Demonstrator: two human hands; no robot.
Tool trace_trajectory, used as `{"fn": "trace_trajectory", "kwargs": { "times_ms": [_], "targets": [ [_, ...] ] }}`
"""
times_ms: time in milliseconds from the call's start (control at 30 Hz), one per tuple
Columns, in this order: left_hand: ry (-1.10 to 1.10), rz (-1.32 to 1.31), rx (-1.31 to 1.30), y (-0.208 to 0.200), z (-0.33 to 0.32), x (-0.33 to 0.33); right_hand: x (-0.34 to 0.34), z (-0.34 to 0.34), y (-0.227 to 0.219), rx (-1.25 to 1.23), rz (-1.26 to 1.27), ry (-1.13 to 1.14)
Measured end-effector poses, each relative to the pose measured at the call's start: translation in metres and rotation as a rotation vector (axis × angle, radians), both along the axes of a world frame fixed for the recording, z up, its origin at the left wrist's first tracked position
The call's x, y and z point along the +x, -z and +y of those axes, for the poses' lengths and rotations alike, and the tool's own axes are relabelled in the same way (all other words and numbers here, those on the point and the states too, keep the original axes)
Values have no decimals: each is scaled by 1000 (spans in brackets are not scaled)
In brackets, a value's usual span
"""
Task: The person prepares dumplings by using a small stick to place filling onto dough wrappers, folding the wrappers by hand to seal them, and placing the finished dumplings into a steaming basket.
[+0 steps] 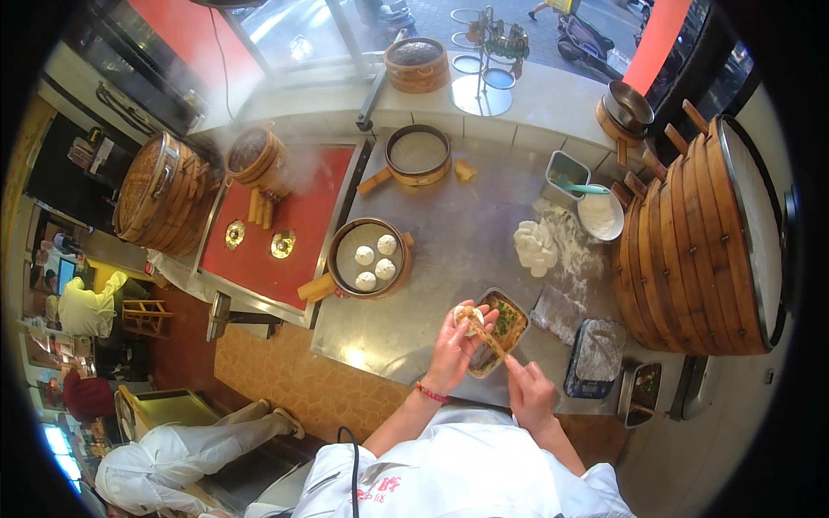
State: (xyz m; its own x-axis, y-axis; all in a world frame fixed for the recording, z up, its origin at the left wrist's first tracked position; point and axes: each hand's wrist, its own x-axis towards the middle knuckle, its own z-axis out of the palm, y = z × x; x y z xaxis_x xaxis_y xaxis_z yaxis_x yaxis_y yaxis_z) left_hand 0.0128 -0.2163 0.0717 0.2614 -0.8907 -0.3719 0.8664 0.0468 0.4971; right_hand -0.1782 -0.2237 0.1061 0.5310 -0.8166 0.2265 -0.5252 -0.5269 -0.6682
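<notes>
My left hand (447,356), a red bracelet at its wrist, cups a round white dough wrapper (469,319) in its palm. Between the fingers of my right hand (532,394) is a narrow filling spatula (492,344), smeared with brown filling, its tip at the wrapper. Just beyond both hands lies a metal tray (524,318) of brown filling topped with chopped greens; my left hand hides part of it. Several small white pleated buns (386,246) sit apart in a round steamer basket (402,283) to the left. Farther right, white dough wrappers (535,248) form a loose pile.
A second steamer basket (418,152) stands farther back. Flour dusts the steel table by a white bowl (603,231) and a metal container (567,162). Tall steamers (691,246) flank the right. Steam rises from a basket (256,158) on the red stove top (302,194). People are at left.
</notes>
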Motion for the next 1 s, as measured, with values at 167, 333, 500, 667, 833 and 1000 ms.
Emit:
{"fn": "trace_trajectory", "kwargs": {
  "times_ms": [167,333,500,667,833,1000],
  "targets": [
    [94,-83,-13,1,7,13,-19,-11,-24,316,-157,81],
    [152,18,-125,10,11,17,-7,-23,-18,380,-261,97],
    [146,-135,-4,14,11,12,-6,-19,-14,271,-192,-4],
    [135,-140,-7,16,12,11,-8,-15,-13,285,-175,8],
    [92,-130,-14,12,13,16,-18,-20,-33,385,-194,133],
    [32,59,-83,16,18,21,-34,-22,-10,219,104,14]
  ]
}}
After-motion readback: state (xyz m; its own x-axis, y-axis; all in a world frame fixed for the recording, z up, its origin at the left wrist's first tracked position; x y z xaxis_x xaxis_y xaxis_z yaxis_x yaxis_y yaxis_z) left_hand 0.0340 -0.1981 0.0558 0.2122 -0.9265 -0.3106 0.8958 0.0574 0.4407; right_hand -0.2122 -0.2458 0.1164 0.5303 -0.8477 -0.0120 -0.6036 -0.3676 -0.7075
